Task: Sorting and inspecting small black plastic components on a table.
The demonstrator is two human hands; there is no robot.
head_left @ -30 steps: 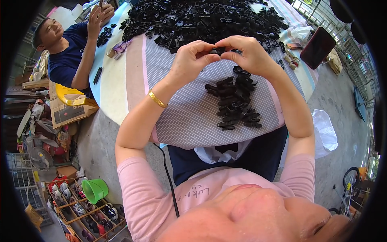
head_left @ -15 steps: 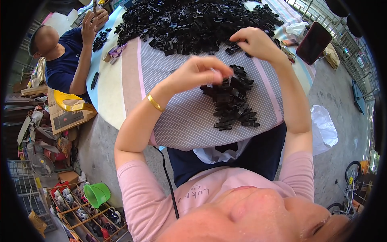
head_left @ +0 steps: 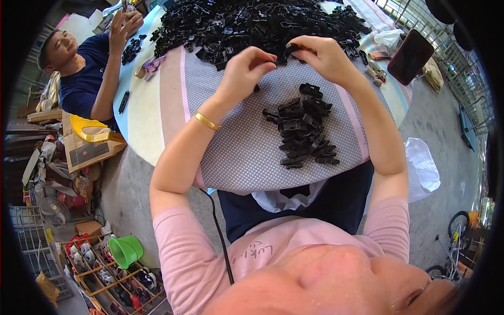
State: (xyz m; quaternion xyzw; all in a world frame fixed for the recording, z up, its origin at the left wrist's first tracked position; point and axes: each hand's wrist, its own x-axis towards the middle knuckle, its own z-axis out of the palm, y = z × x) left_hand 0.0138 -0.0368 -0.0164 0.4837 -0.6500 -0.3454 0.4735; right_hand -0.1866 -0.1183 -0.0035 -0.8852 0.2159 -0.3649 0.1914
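A big heap of small black plastic clip-like pieces [head_left: 236, 31] covers the far part of the table. My right hand [head_left: 328, 59], at the heap's near edge, pinches one black plastic piece [head_left: 291, 48] between thumb and fingertips. To its left, my left hand [head_left: 247, 71] is closed in a pinch; what it holds, if anything, is too small to make out. A dark bit [head_left: 256, 88] shows just under its fingers. Closer to me, a smaller pile of similar black pieces [head_left: 304, 126] lies on the dotted tablecloth [head_left: 236, 157].
At the far left a person [head_left: 86, 73] sits with raised hands, beside a small black cluster [head_left: 131, 51]. One black piece [head_left: 124, 102] lies near the left edge. A dark phone [head_left: 410, 56] stands at the right. A white bag [head_left: 421, 168] hangs beyond the table's right side.
My left hand has moved from over the smaller pile forward and left to the heap's edge. My right hand has shifted left and now holds a black piece up.
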